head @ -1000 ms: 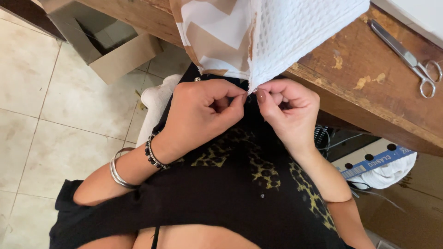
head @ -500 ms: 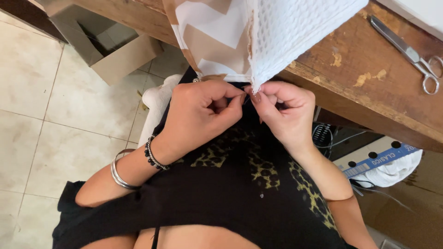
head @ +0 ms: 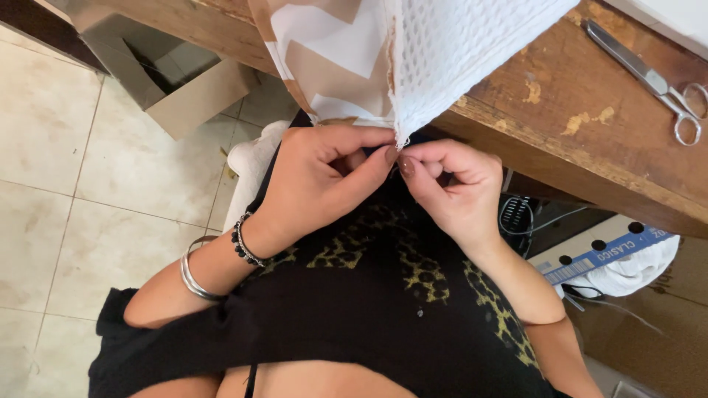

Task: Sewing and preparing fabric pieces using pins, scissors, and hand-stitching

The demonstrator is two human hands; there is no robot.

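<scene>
Pinching with both hands, I close my left hand point(head: 324, 177) and right hand point(head: 450, 184) on the lowest corner of the white waffle cloth point(head: 457, 51). It hangs over the edge of the wooden counter point(head: 590, 140), its long axis vertical, corner pointing down. Farther on the counter lie scissors point(head: 649, 77).

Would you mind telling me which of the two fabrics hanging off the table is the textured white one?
The white waffle-weave fabric, on the right; the fabric beside it has a tan-and-white zigzag print.

Blue-white box point(head: 590, 254) under table; open carton point(head: 184, 96).
</scene>
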